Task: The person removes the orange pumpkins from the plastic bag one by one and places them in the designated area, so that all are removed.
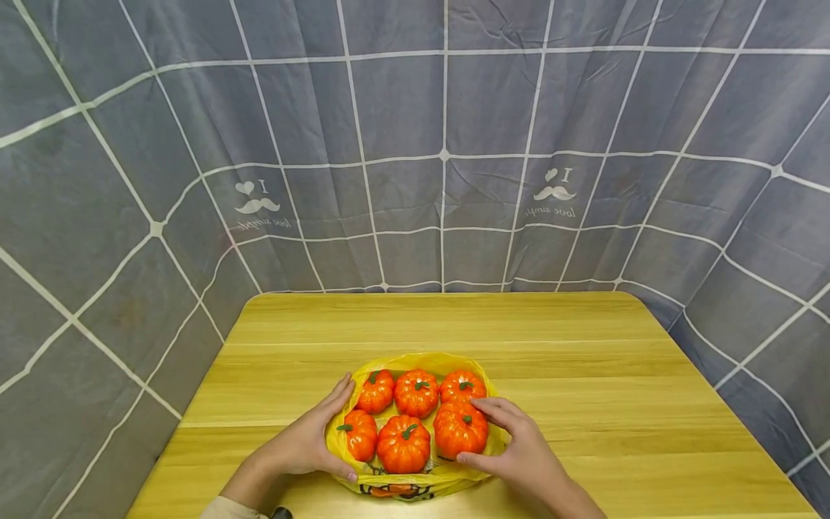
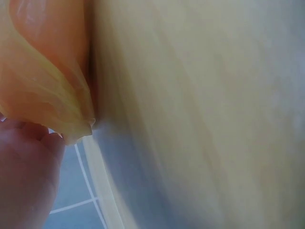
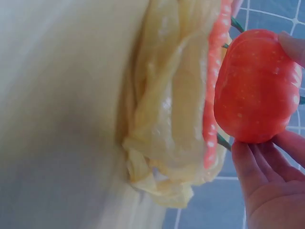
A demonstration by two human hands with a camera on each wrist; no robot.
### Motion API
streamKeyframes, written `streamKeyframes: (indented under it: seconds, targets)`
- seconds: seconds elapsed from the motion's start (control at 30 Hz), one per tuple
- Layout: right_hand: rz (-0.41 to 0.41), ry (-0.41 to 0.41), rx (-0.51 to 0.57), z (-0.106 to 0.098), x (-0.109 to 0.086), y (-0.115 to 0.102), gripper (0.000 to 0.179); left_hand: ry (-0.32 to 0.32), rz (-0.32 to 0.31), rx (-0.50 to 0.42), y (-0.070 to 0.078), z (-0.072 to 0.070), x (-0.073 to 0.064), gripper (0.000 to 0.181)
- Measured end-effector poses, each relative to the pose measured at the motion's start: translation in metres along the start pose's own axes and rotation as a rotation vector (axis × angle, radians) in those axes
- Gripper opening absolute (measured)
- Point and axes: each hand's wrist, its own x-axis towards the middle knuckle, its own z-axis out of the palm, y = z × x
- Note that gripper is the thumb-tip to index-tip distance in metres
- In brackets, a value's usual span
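A thin yellow plastic bag lies spread wide on the table, with dark and orange print along its front. Several small orange pumpkins with green stems sit inside it in two rows. My right hand grips one pumpkin at the bag's right front, thumb on one side and fingers on the other. The right wrist view shows this pumpkin raised above the others and the bag's rim. Along the bag's left side rests my left hand, thumb and fingers spread against the plastic.
The light wooden table has rounded far corners and extends behind and to both sides of the bag. A grey curtain with white grid lines hangs around its back and sides.
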Motion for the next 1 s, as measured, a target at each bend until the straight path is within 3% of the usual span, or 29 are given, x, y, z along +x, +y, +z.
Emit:
streamKeyframes:
  seconds: [0.4, 0.7, 1.0]
  targets:
    - [-0.020, 0.121, -0.029, -0.031, 0.011, 0.008, 0.065, -0.012, 0.000, -0.016, -0.003, -0.002, 0.002, 0.140]
    - [0.106, 0.223, -0.065, -0.062, 0.011, 0.029, 0.069, -0.006, 0.000, 0.000, -0.003, -0.001, 0.002, 0.139]
    - [0.232, 0.305, -0.196, -0.098, 0.004, 0.062, 0.070, -0.006, -0.003, 0.012, -0.002, 0.000, 0.001, 0.140]
